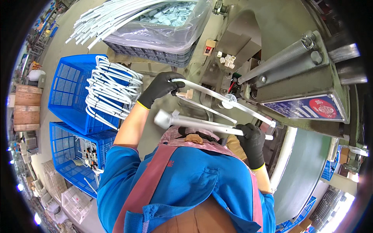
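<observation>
My left hand (163, 88), in a black glove, is closed on one end of a bent white tube frame (202, 91). The frame's longer bar runs to the right past a round white disc (229, 101) and ends beside the machine. Its thinner bar (208, 107) slants down toward my right hand (253, 144), also black-gloved. That hand is wrapped round a straight white tube (210, 125) lying across the front of my body, whose wider, blurred end points left. Whether my right fingers also touch the thin bar, I cannot tell.
A steel machine with a spring (278, 60) stands close on the right, small white blocks (227, 60) on its bed. Bent white tubes (110, 91) fill a blue crate (70, 97) at left. Behind, a lined grey crate (155, 48) holds grey pieces under long white tubes (97, 25).
</observation>
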{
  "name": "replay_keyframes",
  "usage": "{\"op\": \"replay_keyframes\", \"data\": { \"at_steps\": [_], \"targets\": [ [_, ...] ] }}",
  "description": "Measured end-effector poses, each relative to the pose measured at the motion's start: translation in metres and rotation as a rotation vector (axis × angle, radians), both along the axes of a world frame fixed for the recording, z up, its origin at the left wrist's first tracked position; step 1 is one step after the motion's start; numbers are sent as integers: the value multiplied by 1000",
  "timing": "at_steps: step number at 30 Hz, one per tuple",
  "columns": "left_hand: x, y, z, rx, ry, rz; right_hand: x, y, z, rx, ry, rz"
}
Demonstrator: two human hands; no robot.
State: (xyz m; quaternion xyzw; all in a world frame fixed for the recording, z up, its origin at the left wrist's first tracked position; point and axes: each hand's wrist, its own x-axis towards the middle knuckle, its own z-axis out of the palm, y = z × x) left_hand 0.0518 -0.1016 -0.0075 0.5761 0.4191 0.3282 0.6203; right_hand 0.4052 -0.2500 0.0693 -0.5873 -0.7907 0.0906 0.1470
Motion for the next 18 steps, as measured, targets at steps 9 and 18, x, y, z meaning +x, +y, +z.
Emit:
{"op": "replay_keyframes", "data": {
  "at_steps": [9,18],
  "targets": [
    [2,-17,-1,117,155,116,-10,33,25,151,114,-43],
    [6,-26,-4,91,30,184,-11,38,25,342,-14,18]
  ]
}}
